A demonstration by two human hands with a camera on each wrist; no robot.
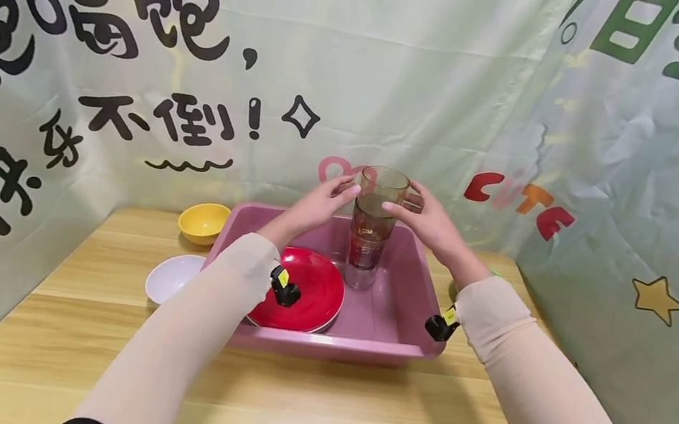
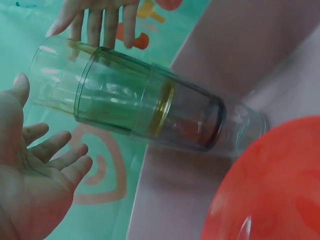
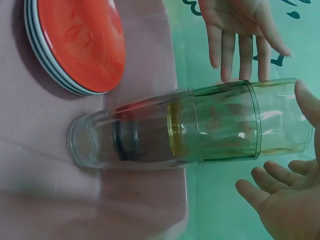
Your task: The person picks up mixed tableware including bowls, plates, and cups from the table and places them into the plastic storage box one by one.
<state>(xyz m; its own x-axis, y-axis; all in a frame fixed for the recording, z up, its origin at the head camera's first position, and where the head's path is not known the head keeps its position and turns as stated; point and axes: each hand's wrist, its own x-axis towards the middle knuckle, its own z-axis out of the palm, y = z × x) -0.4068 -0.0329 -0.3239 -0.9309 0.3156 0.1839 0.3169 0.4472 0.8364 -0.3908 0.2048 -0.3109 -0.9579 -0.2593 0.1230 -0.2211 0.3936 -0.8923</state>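
Observation:
A tall stack of nested glass tumblers [image 1: 370, 234] stands upright in the pink basin [image 1: 386, 320], right of the plates. The top tumbler [image 3: 285, 117] is yellowish, with a green-tinted one [image 3: 225, 122] below it and a clear one [image 3: 85, 142] at the bottom. My left hand [image 1: 316, 210] is beside the top on the left, fingers spread and relaxed, with a gap to the glass in the left wrist view. On the other side my right hand [image 1: 431, 226] has its fingers loosely extended, its thumb overlapping the upper glass in the head view.
A stack of plates with a red one [image 1: 309, 287] on top lies in the basin's left part. Left of the basin, a yellow bowl [image 1: 204, 222] and a white bowl [image 1: 172, 278] sit on the wooden table [image 1: 311, 411]. A printed curtain [image 1: 357, 84] hangs close behind.

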